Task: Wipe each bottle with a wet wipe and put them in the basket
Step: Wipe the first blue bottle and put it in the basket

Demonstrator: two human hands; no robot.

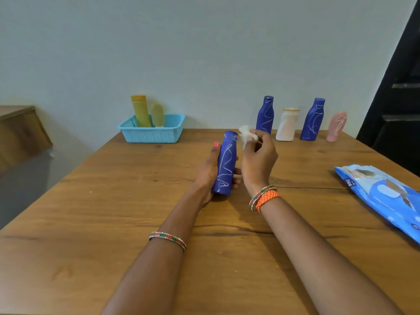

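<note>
Wiping is underway: left hand (210, 171) grips a scribbled blue plastic bottle (225, 164) above the wooden table (113, 223), right hand (258, 160) pinches a crumpled white wet wipe (246, 134), two yellow bottles (147, 114) sit in the turquoise mesh basket (152, 133), four bottles (300, 120) wait.

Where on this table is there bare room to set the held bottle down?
Bare wood lies between the basket and the left hand, and along the near edge of the table around the forearms. It is crowded at the far right, where four bottles stand in a row, and at the right edge under the wipes pack.
</note>
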